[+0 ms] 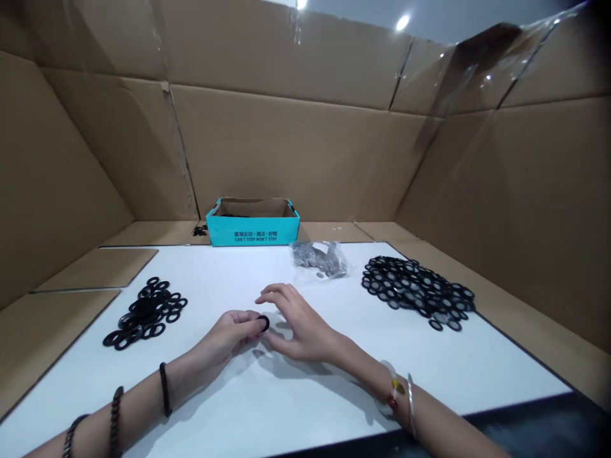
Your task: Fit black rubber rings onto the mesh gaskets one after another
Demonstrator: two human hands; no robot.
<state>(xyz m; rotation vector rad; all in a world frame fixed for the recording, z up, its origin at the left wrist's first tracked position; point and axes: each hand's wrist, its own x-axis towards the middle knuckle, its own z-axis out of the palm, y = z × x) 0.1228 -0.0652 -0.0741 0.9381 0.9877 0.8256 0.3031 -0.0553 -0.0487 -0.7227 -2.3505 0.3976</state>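
My left hand (238, 331) pinches a small black ring (263, 323) between thumb and fingers, above the middle of the white table. Just right of the ring is my right hand (298, 324), its fingers spread and curved, the thumb close to the ring; nothing shows in its grasp. On the left side lies a loose pile of black rings (160, 312). A larger heap of black rings, many with grey centres (415, 286), spreads over the right side. Beyond my hands lies a clear plastic bag (319, 257) with grey discs inside. A small grey disc (258, 353) rests below my fingers.
A turquoise open box (252, 230) stands at the back edge of the white table (224, 407), with dark pieces partly visible inside. A few black rings (200, 230) lie left of it. Tall cardboard walls (286, 146) enclose the back and sides.
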